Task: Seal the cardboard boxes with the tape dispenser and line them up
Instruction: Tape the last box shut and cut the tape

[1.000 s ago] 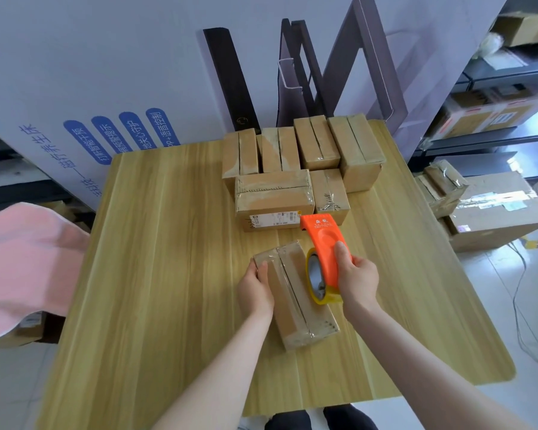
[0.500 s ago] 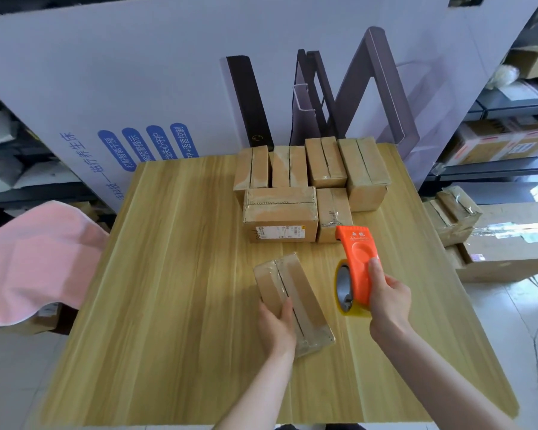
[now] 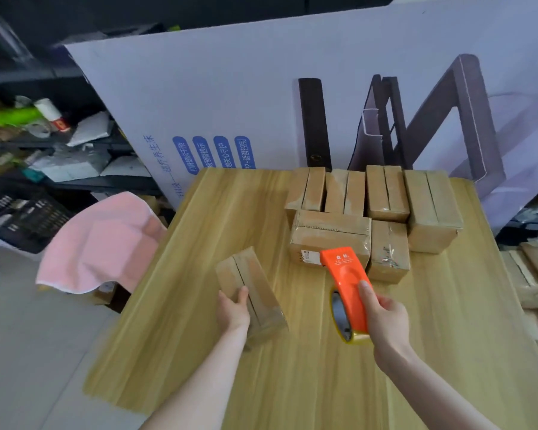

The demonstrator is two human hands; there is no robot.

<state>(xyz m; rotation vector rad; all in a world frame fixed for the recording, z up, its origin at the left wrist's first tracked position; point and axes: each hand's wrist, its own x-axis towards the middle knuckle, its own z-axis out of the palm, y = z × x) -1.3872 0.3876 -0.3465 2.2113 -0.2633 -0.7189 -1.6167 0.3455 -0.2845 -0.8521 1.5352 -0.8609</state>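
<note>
Fingers (image 3: 242, 294) of the left hand (image 3: 233, 311) grip the near end of a box (image 3: 255, 283), left of centre on the surface (image 3: 184, 352). Fingers (image 3: 365, 290) of the right hand (image 3: 385, 321) hold the dispenser (image 3: 343, 279) just beside it. With one hand, the box may slip or turn. Shelves (image 3: 44, 141) and a pink cloth (image 3: 103, 240) are at left; more boxes (image 3: 382, 200) stand at the back.

Likely a stockroom: cluttered shelves (image 3: 44, 144), parcels on the floor (image 3: 534, 280), printed carton (image 3: 261, 88) behind.
</note>
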